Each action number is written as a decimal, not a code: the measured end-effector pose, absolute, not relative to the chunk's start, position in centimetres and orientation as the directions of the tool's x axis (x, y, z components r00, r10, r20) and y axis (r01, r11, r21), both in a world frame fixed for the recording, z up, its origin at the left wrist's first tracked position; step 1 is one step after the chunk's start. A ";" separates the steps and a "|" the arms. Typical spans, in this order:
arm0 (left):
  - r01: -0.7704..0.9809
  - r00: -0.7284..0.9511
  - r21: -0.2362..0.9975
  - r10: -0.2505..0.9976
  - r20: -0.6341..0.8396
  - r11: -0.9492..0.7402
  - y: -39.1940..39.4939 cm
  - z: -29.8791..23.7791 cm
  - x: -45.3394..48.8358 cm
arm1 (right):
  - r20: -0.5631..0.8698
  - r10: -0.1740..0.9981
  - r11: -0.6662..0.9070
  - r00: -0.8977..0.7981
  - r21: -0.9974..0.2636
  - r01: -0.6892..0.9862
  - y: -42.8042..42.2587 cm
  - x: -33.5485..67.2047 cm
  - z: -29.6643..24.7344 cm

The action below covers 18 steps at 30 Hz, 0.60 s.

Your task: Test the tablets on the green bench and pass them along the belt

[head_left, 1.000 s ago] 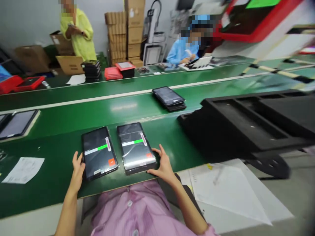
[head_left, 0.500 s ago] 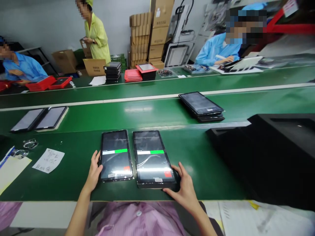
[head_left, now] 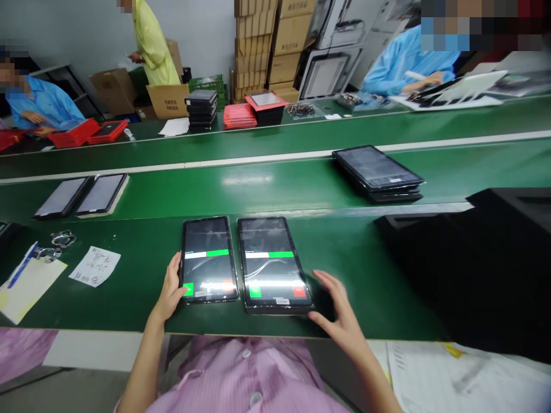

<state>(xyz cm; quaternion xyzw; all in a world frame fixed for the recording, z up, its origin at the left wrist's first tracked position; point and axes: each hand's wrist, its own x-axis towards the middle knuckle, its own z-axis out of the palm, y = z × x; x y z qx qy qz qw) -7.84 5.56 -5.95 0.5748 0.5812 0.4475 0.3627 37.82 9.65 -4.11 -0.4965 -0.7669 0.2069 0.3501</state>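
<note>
Already, in the head view, the left tablet (head_left: 209, 271) and the right tablet (head_left: 272, 272) lie lit, side by side, near the front edge of the green desk (head_left: 340, 246). The left hand (head_left: 167, 295), loosely spread along its tablet's outer edge, has its thumb at a green square (head_left: 188, 287); the right hand (head_left: 346, 322) is spread beside the near corner. What remains, I cannot tell.

One black tablet (head_left: 210, 264) lies face-up just left of another black tablet (head_left: 274, 268), both lit screens showing white-and-green bars.
</note>
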 end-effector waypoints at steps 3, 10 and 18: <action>0.342 -0.051 0.937 0.994 0.099 -0.076 5.6 -5.6 -7.9 | 0.385 0.868 0.493 -0.313 -0.598 0.632 10.0 36.6 -2.2; 0.406 -0.072 0.913 0.994 0.077 -0.041 5.4 -5.7 -7.8 | 0.397 0.701 0.708 -0.592 -0.292 0.643 9.7 30.0 -0.8; 0.783 0.107 0.622 0.989 -0.100 -0.022 11.3 1.7 -8.4 | 0.346 0.869 0.491 -0.353 -0.525 0.695 16.8 32.5 -0.1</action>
